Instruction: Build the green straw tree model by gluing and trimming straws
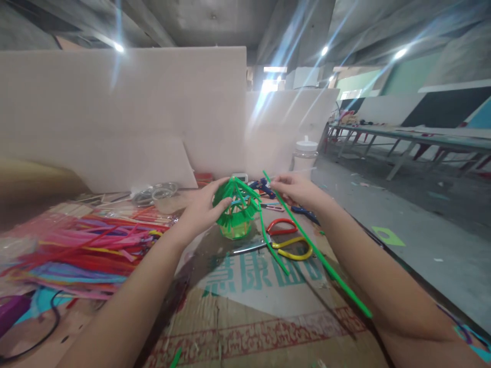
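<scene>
My left hand is closed around the left side of a small green model, shaped like a round hut with a layered roof of pipe cleaners. Its thumb lies across the front, and some fingers are hidden behind. My right hand pinches a long green pipe cleaner near its upper end; the rest slants down to the right. A second green pipe cleaner trails from the model's right edge over the scissors, which have one red and one yellow handle and lie on the cardboard.
Pink, red and blue pipe cleaners lie piled at left, near a wire coil. Behind the model are a dark blue glue gun and a lidded bottle. White boards stand at the back. Cardboard covers the table.
</scene>
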`<state>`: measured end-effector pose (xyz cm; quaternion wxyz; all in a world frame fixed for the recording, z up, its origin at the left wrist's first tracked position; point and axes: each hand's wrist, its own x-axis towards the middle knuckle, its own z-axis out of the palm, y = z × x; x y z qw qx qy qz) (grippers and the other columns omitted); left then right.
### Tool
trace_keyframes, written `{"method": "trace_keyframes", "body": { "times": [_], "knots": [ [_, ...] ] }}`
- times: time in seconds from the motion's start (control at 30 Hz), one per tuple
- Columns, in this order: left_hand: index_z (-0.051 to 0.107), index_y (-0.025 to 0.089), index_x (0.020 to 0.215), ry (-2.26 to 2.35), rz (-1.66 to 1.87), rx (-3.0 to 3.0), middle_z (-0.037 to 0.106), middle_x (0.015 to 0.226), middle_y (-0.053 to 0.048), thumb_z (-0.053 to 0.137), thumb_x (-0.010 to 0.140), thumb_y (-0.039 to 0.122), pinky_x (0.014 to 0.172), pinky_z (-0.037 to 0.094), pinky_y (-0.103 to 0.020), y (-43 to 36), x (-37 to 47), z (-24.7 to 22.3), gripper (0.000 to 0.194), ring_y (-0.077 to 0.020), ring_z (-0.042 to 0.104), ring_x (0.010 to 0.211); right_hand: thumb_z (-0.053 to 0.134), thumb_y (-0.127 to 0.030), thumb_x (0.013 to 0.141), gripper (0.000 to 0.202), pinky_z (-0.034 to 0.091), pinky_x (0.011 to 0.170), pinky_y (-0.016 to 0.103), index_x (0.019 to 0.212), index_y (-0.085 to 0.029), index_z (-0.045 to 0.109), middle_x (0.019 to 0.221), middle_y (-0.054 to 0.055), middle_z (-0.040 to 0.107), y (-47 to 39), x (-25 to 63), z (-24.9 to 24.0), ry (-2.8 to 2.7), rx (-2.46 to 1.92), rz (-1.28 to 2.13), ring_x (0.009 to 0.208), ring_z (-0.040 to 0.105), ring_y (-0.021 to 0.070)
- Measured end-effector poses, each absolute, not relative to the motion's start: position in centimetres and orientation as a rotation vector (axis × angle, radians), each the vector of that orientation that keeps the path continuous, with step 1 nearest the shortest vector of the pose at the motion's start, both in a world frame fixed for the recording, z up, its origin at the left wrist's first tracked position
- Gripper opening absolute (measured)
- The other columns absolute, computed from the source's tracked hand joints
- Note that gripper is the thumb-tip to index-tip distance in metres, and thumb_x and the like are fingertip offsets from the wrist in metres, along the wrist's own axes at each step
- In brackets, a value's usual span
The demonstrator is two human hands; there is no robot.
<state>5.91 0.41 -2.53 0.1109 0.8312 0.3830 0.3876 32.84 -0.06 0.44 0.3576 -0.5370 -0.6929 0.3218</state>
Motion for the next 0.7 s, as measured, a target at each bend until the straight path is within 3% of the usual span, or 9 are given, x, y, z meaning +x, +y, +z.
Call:
{"method": "trace_keyframes", "body": {
  "times": [0.17, 0.37, 0.53, 0.7],
  "knots": [
    [0.050, 0.018, 0.138, 1.219, 1.116, 2.497, 0.056, 0.134, -0.012, 0.056, 0.089, 0.042, 0.108, 0.041, -0.045, 0.2, 5.4, -2.1, 0.054, -0.0267, 0.054, 0.124, 0.056, -0.037, 0.089, 0.024, 0.032, 0.040, 0.021, 0.075, -0.018, 0.057, 0.053, -0.001, 0.062, 2.0, 32.2, -2.6, -2.047, -1.610, 0.670, 0.039, 0.046, 0.0086],
    [0.050, 0.019, 0.138, 1.295, 1.075, 2.513, 0.056, 0.125, -0.011, 0.057, 0.088, 0.044, 0.108, 0.042, -0.044, -0.2, 5.1, -1.7, 0.057, -0.0268, 0.054, 0.122, 0.054, -0.039, 0.092, 0.026, 0.036, 0.050, 0.021, 0.084, -0.016, 0.064, 0.064, 0.003, 0.068, 1.8, 32.3, -2.4, -2.088, -1.632, 0.507, 0.053, 0.057, 0.0112],
    [0.051, 0.016, 0.133, 1.241, 1.110, 2.463, 0.049, 0.141, -0.013, 0.055, 0.087, 0.037, 0.112, 0.038, -0.045, -0.5, 5.4, -1.8, 0.050, -0.0269, 0.048, 0.132, 0.053, -0.043, 0.092, 0.030, 0.035, 0.050, 0.023, 0.087, -0.018, 0.067, 0.069, 0.003, 0.070, 1.3, 33.8, -0.6, -2.125, -1.709, 0.366, 0.053, 0.056, 0.0122],
    [0.049, 0.017, 0.133, 1.194, 1.039, 2.353, 0.062, 0.131, -0.010, 0.053, 0.089, 0.035, 0.104, 0.047, -0.042, -0.7, 5.8, -1.7, 0.048, -0.0251, 0.060, 0.120, 0.056, -0.034, 0.090, 0.023, 0.039, 0.060, 0.024, 0.093, -0.016, 0.070, 0.084, 0.006, 0.074, 2.7, 34.9, -1.8, -2.157, -1.743, 0.271, 0.072, 0.063, 0.0166]
  ]
}}
